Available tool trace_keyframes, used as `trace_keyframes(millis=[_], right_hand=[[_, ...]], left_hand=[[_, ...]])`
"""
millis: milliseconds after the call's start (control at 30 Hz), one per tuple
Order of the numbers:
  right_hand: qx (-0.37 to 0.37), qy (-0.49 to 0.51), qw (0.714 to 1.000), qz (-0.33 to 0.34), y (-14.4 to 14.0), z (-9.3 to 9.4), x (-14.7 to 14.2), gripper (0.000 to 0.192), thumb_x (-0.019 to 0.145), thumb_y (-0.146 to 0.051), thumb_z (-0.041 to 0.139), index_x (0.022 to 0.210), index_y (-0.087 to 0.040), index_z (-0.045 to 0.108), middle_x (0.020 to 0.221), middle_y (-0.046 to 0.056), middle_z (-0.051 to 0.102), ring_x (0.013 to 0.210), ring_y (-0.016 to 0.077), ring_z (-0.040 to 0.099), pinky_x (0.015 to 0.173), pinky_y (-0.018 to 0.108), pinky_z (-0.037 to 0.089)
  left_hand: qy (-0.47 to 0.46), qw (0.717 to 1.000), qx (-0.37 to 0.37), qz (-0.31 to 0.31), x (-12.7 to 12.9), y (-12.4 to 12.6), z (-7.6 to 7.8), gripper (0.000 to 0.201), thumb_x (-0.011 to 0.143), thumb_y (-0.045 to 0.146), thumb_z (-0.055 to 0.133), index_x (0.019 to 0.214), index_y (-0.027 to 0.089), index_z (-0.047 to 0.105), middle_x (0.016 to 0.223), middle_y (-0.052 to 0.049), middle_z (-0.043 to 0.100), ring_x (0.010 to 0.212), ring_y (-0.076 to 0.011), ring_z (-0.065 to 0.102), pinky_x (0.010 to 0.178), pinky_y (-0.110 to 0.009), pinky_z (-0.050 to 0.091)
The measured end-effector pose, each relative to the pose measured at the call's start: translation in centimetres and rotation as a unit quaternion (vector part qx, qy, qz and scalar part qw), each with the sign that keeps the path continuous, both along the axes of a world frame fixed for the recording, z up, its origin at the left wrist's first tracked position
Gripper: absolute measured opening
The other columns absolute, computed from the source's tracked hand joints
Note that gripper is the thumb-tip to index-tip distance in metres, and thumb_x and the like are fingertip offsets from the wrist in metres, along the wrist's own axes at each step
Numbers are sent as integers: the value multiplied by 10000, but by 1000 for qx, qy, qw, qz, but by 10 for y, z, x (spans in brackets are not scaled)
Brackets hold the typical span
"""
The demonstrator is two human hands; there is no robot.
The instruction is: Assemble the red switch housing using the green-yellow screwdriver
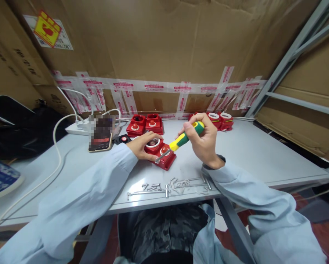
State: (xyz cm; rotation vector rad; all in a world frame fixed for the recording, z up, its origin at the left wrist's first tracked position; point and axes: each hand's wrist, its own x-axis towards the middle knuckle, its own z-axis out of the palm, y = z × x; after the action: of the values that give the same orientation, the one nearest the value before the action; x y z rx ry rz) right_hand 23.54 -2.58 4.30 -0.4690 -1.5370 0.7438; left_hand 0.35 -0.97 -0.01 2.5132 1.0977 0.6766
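My left hand (144, 146) is closed round the left side of a red alarm-like box (168, 160) with a white ring and a red knob, which rests on the table. In my right hand (204, 141) is a green and yellow screwdriver (185, 136), held at a slant. Its metal shaft points down-left, and the tip lies by the box's near edge, close to my left thumb. Whether the tip touches a screw I cannot tell. Nearer me, several loose screws (155, 187) lie among thin metal rods (146, 193).
Two more red boxes (145, 126) stand behind my left hand, and several with white rings (222, 121) at the back right. A phone (101, 135) leans by a white power strip (76, 127). A white cable (57, 146) crosses the table's left. Cardboard (164, 44) walls the back.
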Motion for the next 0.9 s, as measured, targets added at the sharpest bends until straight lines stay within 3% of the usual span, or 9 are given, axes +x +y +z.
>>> trace_keyframes(millis=[233,900], right_hand=[[32,23,997,-60,14,10,12,204,827,-374,613,798,-232,469,609,-52,586,554,114,649,535,246,547],[-1,-3,999,-32,15,-1,10,217,812,-376,626,808,-221,474,603,-55,579,555,116,648,529,245,543]], left_hand=[[25,1000,-9,15,3,-2,4,677,642,609,718,1144,210,498,1124,-69,536,1029,-263,536,916,-377,419],[21,999,-13,20,1,1,1,692,624,623,721,1139,218,497,1136,-69,530,1041,-270,522,924,-391,413]])
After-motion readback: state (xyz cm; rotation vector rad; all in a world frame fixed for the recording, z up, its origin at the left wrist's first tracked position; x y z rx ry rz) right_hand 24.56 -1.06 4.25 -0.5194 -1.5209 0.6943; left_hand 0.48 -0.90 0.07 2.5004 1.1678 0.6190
